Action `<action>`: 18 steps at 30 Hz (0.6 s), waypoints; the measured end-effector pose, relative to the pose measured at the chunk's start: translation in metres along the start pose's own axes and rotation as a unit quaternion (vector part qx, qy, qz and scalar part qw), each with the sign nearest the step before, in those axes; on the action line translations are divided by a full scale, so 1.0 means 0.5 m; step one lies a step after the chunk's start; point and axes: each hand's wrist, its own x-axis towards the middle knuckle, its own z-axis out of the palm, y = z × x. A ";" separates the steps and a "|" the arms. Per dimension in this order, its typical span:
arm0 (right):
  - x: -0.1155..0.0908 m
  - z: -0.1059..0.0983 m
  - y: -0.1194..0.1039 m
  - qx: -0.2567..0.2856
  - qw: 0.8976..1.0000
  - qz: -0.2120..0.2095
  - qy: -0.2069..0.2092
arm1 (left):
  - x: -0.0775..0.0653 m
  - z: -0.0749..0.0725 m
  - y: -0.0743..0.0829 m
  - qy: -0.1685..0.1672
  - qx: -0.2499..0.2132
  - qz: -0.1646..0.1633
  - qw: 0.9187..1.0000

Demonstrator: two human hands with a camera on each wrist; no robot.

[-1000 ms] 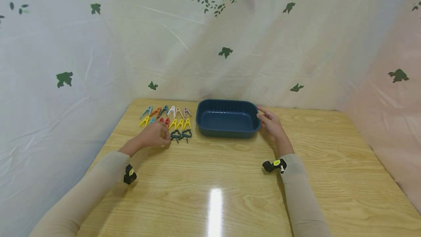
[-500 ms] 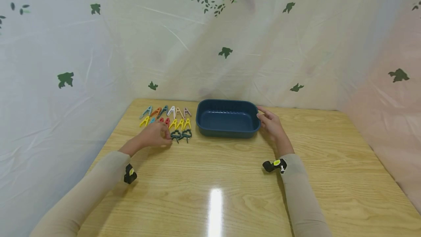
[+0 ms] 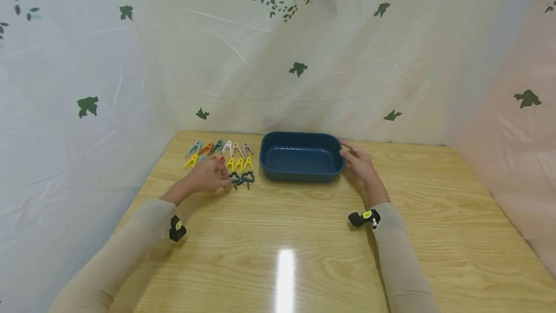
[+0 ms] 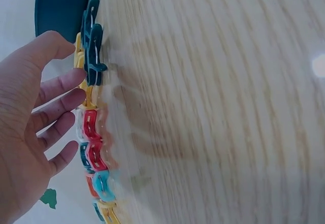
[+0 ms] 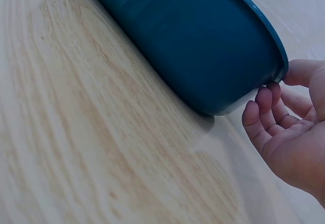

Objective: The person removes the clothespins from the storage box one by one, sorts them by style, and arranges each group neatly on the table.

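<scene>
A dark blue rectangular basin (image 3: 301, 177) stands at the back middle of the wooden table. My right hand (image 3: 359, 164) pinches its right end; in the right wrist view the thumb (image 5: 300, 71) is at the rim with curled fingertips below it. My left hand (image 3: 207, 176) hovers beside two dark green clips (image 3: 247, 177) at the front of the clip group. Its fingers are spread and relaxed in the left wrist view, thumb and forefinger apart near the dark green clips (image 4: 93, 56). Part of the second row, including red clips (image 4: 95, 155), is hidden behind the hand in the head view.
Behind lies a back row of clips, among them a white clip (image 3: 228, 147) and an orange clip (image 3: 206, 149). Several yellow clips (image 3: 239, 164) are in the middle row. A patterned white curtain (image 3: 278, 91) rises along the table's back edge.
My left hand has shifted slightly right, closer over the nearer dark green clip. The right hand keeps its hold on the basin.
</scene>
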 end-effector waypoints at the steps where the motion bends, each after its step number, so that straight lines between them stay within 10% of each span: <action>1: 0.000 -0.003 0.000 -0.002 1.000 0.001 0.003 | 0.003 0.001 0.002 0.003 -0.001 0.002 1.000; 18: -0.014 -0.038 -0.010 -0.053 0.998 -0.003 0.029 | 0.101 0.030 0.074 0.098 -0.012 0.000 0.995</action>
